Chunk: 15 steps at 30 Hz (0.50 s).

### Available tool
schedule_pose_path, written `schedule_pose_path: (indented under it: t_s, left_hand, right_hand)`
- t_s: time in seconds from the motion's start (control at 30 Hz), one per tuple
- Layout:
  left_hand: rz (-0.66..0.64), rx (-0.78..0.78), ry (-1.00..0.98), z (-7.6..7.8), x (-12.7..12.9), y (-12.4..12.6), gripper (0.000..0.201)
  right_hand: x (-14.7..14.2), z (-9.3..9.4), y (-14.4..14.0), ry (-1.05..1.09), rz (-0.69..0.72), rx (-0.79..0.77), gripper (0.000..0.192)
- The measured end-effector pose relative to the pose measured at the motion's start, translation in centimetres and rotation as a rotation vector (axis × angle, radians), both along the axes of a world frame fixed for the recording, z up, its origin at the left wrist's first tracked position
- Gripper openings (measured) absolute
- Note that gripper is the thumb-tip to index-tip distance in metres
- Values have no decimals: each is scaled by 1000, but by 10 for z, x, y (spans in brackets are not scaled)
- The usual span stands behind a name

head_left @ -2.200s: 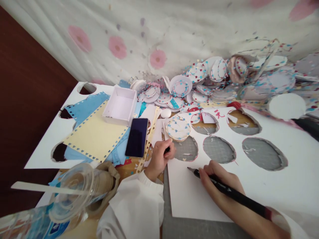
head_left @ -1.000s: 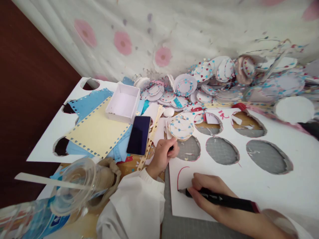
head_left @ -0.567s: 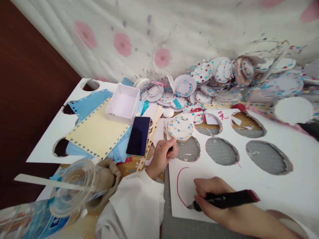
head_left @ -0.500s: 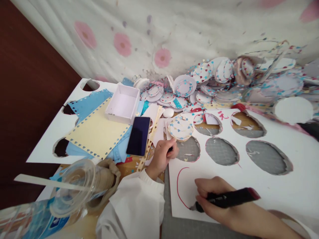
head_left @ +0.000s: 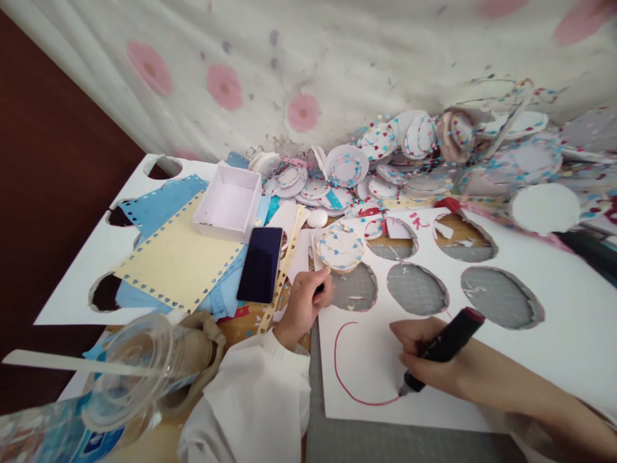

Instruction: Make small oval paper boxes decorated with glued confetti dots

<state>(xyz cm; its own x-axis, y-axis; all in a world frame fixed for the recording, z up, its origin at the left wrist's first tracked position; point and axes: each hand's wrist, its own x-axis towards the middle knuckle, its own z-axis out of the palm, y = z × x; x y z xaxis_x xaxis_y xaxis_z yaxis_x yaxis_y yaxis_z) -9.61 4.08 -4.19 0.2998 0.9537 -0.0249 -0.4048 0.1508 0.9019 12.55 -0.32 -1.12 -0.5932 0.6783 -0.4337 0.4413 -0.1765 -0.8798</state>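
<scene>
Marker (head_left: 441, 350) drawing a red curve (head_left: 351, 379) on white card (head_left: 554, 360)

Leftmost, a clear plastic cup (head_left: 139, 373) sits near the table's front edge, with a yellow punched sheet (head_left: 180, 263) and a dark phone (head_left: 261, 264) behind it. The left hand (head_left: 303, 305) is clenched, pressing the card's left edge. The right hand (head_left: 427, 354) grips the black marker, tip touching the card at the curve's lower right end, below the oval cut-outs (head_left: 417, 288).

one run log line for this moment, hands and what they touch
right hand grips black marker, tip on white sheet | red arc part drawn | left hand presses sheet edge | phone beside
</scene>
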Motion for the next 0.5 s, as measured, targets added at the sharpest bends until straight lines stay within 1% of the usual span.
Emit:
schedule_pose_path:
  t_s: [0.1,0.27,0.5]
  left_hand:
    - [8,-4,3,0,0,0,58]
    - [11,-20,12,2,0,-1,57]
    - [5,-23,19,3,0,0,57]
  right_hand:
    - [4,0,4,-8,-26,48,28]
    - [8,0,10,-4,-83,59,28]
    - [13,-2,16,-16,-168,139,28]
